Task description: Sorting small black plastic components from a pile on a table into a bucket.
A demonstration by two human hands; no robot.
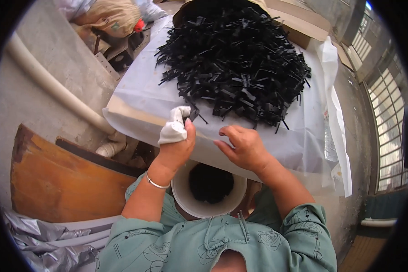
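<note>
My left hand point(176, 136) wears a white glove over part of its fingers, and its bare thumb presses a small black plastic piece point(194, 113) against them. To the right, over the near edge of the table, is my bare right hand point(245, 147). Its fingers are bent, with a gap between thumb and forefinger and nothing visible in it. A large heap of black plastic pieces point(240, 68) with thin prongs lies just beyond both hands. Below them, between my legs, stands a white bucket point(180, 197) with a dark mass of black pieces point(211, 183) inside.
White sheeting point(140, 97) covers the table and hangs over its right side. Cardboard point(299, 20) stands behind the heap. Left are a pale pipe point(54, 81), a curved brown board point(68, 181) and piled bags point(109, 18). A barred window point(387, 122) is at the right.
</note>
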